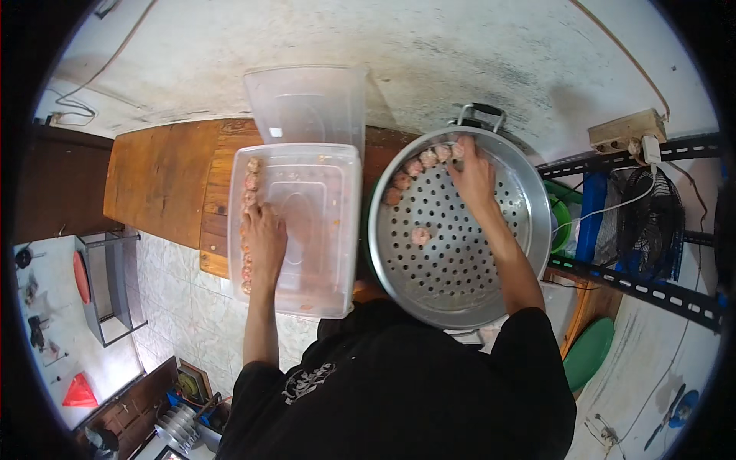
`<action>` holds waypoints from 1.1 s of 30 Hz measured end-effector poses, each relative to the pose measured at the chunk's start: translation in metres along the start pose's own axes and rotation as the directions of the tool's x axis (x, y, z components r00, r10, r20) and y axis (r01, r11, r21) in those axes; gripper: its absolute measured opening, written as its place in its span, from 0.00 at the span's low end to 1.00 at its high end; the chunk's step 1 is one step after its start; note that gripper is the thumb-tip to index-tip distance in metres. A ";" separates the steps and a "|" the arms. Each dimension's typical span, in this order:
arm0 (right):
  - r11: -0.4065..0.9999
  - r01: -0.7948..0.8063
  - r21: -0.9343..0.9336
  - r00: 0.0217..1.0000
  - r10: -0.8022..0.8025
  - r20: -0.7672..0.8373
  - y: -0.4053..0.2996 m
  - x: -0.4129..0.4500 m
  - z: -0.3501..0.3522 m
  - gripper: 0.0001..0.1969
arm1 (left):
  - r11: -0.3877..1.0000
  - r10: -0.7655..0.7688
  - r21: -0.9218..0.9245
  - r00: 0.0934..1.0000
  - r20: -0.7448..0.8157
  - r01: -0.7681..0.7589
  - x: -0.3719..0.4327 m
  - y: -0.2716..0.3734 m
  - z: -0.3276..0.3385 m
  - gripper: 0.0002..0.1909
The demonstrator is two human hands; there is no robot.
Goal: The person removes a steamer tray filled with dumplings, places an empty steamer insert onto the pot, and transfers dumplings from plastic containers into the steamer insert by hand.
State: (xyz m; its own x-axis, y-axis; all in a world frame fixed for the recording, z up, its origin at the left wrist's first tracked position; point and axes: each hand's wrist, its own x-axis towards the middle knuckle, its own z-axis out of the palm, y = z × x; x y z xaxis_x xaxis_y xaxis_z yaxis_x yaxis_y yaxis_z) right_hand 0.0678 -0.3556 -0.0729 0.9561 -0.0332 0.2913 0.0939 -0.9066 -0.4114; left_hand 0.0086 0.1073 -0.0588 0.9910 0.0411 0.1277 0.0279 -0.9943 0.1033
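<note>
A translucent plastic container (310, 230) holds a row of raw dumplings (251, 182) along its left side. My left hand (264, 230) reaches in over the middle of that row, its fingertips at a dumpling; whether it grips one is hidden. To the right stands a round metal steamer pan (460, 259) with a perforated bottom. Several dumplings (414, 167) curve along its upper left wall, and a single dumpling (421, 236) sits apart near the middle. My right hand (468, 167) has its fingers on the dumpling (458, 150) at the upper end of the curve.
A translucent lid (310, 103) leans on the wall behind the container. The wooden table (167, 178) extends left. At the right are a black slotted metal rack (632, 290), a white cable (609, 210), a green basin (559, 224) and a green round lid (589, 353).
</note>
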 end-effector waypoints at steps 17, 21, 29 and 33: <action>0.953 -0.200 -0.228 0.957 0.240 0.164 -0.026 -0.080 -0.047 0.14 | 0.463 0.791 -0.702 0.610 0.052 -0.541 -0.020 0.210 -0.030 0.15; 0.980 -0.201 -0.016 0.953 0.199 0.227 -0.033 -0.083 -0.035 0.09 | 0.575 0.811 -0.548 0.510 0.286 -0.607 -0.027 0.230 0.019 0.16; 0.992 -0.122 0.017 0.989 0.120 0.093 0.039 -0.008 -0.019 0.17 | 0.575 0.412 -0.790 0.909 0.055 -0.213 -0.016 0.189 -0.057 0.18; 0.984 -0.179 0.003 0.984 0.179 0.015 0.052 -0.010 -0.001 0.26 | 0.871 -0.049 -0.488 0.998 0.027 0.056 0.007 0.093 -0.052 0.17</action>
State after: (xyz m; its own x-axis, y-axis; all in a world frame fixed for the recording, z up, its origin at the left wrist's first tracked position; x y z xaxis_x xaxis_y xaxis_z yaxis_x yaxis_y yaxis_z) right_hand 0.0624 -0.4026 -0.0963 0.9614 -0.1890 0.1998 -0.0783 -0.8845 -0.4599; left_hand 0.0109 0.0204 0.0033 0.9916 0.0874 0.0955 0.0161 -0.8152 0.5789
